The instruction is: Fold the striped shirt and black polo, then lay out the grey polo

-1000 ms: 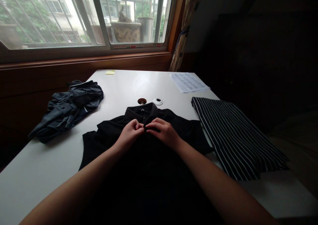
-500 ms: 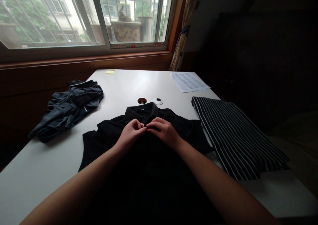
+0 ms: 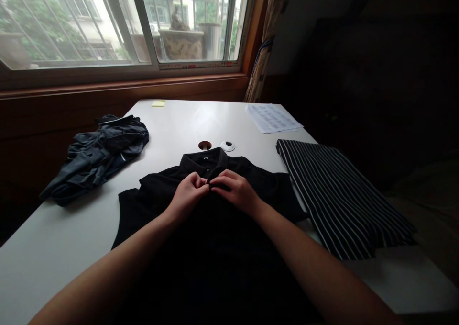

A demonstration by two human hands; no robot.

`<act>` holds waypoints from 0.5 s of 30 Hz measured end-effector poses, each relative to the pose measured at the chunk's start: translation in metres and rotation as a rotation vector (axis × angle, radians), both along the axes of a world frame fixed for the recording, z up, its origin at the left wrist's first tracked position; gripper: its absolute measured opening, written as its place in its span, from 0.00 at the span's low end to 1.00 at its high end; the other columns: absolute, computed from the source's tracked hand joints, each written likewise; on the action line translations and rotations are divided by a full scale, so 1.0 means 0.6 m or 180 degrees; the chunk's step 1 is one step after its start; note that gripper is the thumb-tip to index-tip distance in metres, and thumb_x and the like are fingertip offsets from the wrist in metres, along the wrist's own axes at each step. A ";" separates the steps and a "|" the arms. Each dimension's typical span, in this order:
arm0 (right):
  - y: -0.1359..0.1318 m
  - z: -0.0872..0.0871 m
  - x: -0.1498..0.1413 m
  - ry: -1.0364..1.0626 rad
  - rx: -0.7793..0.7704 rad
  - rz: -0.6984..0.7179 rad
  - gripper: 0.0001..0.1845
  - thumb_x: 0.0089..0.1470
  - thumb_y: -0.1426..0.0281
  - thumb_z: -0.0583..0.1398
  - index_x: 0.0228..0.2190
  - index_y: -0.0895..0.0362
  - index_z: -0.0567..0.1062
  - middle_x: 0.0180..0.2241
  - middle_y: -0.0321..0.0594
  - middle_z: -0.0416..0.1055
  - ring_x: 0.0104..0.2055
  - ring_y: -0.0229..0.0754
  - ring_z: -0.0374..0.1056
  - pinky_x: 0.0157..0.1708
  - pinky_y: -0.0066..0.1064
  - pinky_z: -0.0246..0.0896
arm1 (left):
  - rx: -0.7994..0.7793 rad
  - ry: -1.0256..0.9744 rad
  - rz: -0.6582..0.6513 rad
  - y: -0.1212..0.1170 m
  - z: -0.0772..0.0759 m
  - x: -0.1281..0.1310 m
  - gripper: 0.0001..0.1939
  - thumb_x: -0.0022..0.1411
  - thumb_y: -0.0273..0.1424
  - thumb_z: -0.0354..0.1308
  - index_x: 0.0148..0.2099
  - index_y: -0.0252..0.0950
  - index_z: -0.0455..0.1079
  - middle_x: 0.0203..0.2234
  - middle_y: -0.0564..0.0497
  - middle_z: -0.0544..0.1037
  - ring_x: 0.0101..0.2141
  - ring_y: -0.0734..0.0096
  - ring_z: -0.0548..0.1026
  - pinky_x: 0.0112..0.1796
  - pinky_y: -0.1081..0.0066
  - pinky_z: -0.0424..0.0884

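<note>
Fingerwork on black shirt point(image 3: 258, 179), just below collar point(image 3: 223, 159). Pinching it with left hand point(image 3: 186, 193) and right hand point(image 3: 241, 192), both in narrow grip. Next, likely needs close fingertip alignment.

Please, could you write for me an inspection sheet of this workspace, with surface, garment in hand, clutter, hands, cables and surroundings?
Surface: white tabletop with an open round hole; a white round cover lies beside it.
Garment in hand: black collared shirt, laid out, collar toward the window.
Clutter: crumpled dark clothing at left; striped fabric at right; printed sheets and yellow sticky note at far side.
Hands: left and right pinch the shirt front below the collar; fingertips nearly meet.
Cables: nothing seen.
Surroundings: barred window ahead, patterned curtain beside it; right side too dark to tell.
</note>
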State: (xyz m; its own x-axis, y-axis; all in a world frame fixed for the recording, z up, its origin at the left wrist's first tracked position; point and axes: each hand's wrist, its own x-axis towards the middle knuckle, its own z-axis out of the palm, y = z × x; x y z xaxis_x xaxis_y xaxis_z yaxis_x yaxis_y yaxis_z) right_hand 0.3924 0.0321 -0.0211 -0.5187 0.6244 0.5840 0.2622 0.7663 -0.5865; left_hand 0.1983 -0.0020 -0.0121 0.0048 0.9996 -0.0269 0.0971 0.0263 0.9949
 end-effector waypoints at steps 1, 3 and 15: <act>0.000 0.000 0.000 0.0000 -0.0013 -0.0015 0.09 0.61 0.67 0.64 0.44 0.50 0.79 0.38 0.40 0.73 0.39 0.42 0.73 0.41 0.34 0.72 | -0.0013 -0.0028 -0.0010 0.000 -0.001 0.000 0.18 0.51 0.32 0.63 0.27 0.39 0.53 0.28 0.56 0.73 0.28 0.76 0.66 0.31 0.75 0.61; -0.001 0.000 -0.001 0.0001 -0.0026 -0.0030 0.09 0.60 0.67 0.64 0.44 0.50 0.79 0.38 0.40 0.73 0.39 0.41 0.73 0.40 0.34 0.72 | -0.0024 -0.0055 -0.0034 0.000 -0.002 -0.001 0.17 0.51 0.31 0.63 0.27 0.39 0.53 0.29 0.56 0.74 0.27 0.76 0.66 0.30 0.75 0.61; -0.001 -0.001 0.005 0.0021 -0.0245 -0.0050 0.10 0.59 0.69 0.65 0.44 0.51 0.79 0.39 0.40 0.74 0.40 0.42 0.73 0.43 0.35 0.71 | 0.0042 -0.0012 -0.0200 -0.002 0.004 -0.005 0.17 0.52 0.31 0.64 0.29 0.39 0.55 0.30 0.55 0.75 0.30 0.74 0.69 0.34 0.73 0.63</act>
